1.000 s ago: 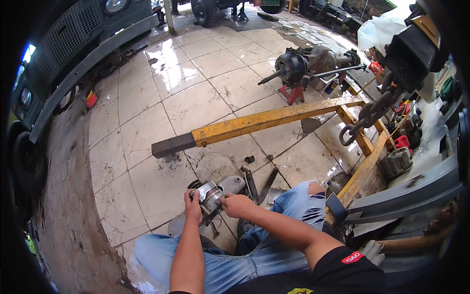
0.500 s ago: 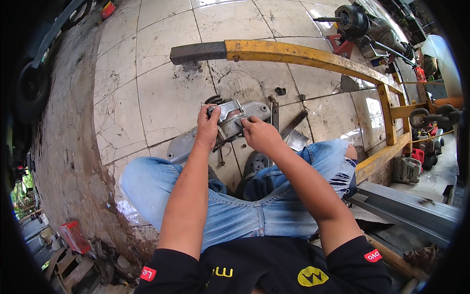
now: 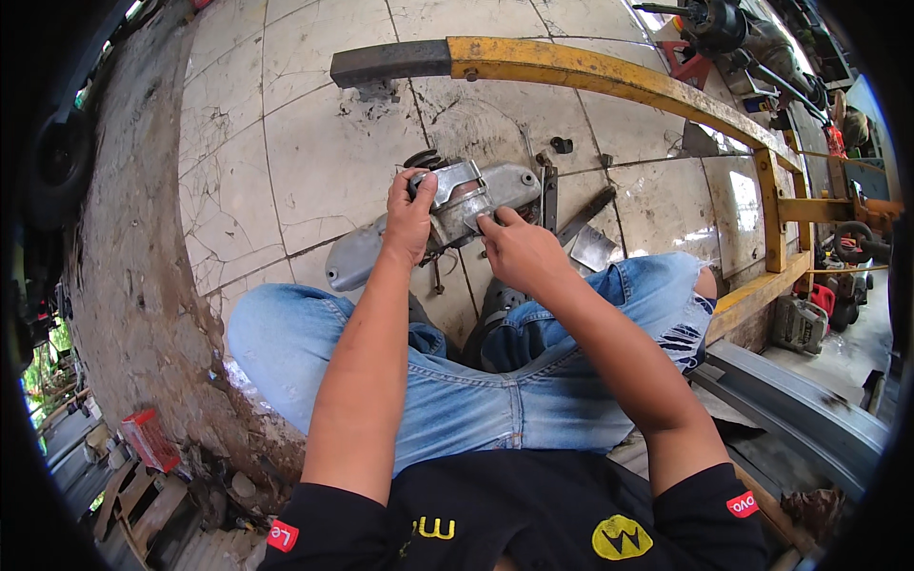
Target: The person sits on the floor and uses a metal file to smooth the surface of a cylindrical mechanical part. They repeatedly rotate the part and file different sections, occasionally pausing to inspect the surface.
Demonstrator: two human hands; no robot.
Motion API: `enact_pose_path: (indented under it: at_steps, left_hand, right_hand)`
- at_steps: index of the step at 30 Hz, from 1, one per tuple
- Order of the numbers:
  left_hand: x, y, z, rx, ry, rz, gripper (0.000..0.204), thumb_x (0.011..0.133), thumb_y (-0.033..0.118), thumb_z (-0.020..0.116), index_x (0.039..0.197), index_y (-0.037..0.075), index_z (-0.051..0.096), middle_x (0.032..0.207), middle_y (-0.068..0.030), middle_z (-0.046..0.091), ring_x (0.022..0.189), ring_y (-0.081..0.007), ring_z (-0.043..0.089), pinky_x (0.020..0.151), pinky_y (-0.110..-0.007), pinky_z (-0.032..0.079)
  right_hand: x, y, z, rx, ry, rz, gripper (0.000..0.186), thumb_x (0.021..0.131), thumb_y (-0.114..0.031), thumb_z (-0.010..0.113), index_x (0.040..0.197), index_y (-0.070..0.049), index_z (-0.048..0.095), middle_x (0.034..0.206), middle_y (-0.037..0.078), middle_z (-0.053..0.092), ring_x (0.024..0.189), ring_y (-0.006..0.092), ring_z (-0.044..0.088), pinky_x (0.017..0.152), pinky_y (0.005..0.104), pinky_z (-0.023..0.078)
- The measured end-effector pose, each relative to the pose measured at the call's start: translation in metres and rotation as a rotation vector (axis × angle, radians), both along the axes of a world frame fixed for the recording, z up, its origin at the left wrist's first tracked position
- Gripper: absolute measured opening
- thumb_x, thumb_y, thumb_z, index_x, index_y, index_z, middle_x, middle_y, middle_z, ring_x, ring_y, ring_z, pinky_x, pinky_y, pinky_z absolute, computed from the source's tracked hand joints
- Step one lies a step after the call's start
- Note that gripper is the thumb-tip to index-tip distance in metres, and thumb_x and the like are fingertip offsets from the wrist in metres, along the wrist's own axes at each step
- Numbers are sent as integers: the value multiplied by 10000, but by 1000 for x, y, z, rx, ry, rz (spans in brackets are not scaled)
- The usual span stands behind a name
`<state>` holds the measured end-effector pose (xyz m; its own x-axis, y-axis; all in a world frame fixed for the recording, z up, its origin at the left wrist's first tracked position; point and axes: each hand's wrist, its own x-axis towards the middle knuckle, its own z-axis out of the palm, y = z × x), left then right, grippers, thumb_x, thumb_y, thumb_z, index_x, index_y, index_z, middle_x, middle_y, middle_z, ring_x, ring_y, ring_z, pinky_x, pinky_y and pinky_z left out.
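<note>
A long grey cast-metal part [image 3: 358, 256] with rounded, holed ends lies slantwise on the tiles before my crossed legs. Over its middle is a shiny silver metal bracket-shaped piece [image 3: 457, 181]. My left hand [image 3: 409, 221] is closed round the left end of this piece, thumb on top. A dark coiled or ringed part [image 3: 423, 159] shows just beyond those fingers. My right hand [image 3: 524, 249] is bent over the right side of the middle, fingertips pressed down on the metal. Whatever may be pinched beneath its fingers is hidden.
Past the work, a yellow steel beam [image 3: 590, 71] arcs across to an upright frame on the right. A dark flat bar [image 3: 586, 215], a metal plate [image 3: 595, 249] and small loose parts lie right of the casting. A steel channel [image 3: 800, 395] lies beside my right knee.
The view has shifted slightly, so the casting and both hands appear a little higher and to the right. My left hand keeps its grip; the right fingertips stay at the metal.
</note>
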<state>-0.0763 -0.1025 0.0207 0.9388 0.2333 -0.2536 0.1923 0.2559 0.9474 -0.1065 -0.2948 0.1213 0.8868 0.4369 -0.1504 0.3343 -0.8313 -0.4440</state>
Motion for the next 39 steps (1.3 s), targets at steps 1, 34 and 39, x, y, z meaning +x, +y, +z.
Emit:
enact_pose_path:
  at_steps: [1, 34, 39]
  left_hand:
    - [0, 0, 3, -44, 0, -8, 269, 966, 307, 685, 1099, 81, 624, 1073, -25, 564, 959, -130, 505, 874, -280, 430]
    - [-1, -4, 17, -140, 34, -29, 337, 942, 209, 727, 1210, 110, 548, 1105, -38, 593, 999, -127, 539, 907, -279, 446]
    - [-3, -1, 26, -172, 78, -55, 362, 940, 177, 724, 1236, 112, 527, 1131, -51, 601, 1019, -140, 560, 914, -289, 455]
  right_hand:
    - [-2, -1, 0, -14, 2, -2, 263, 922, -200, 558, 1136, -60, 621, 1013, 178, 629, 771, 390, 683, 667, 496, 556]
    - [3, -36, -7, 164, 173, -94, 463, 908, -308, 664, 1302, -70, 613, 1145, 237, 621, 1035, 405, 626, 906, 453, 509]
    - [-5, -32, -11, 149, 192, -160, 440, 908, -338, 661, 1301, -145, 623, 990, 248, 615, 914, 418, 647, 828, 484, 532]
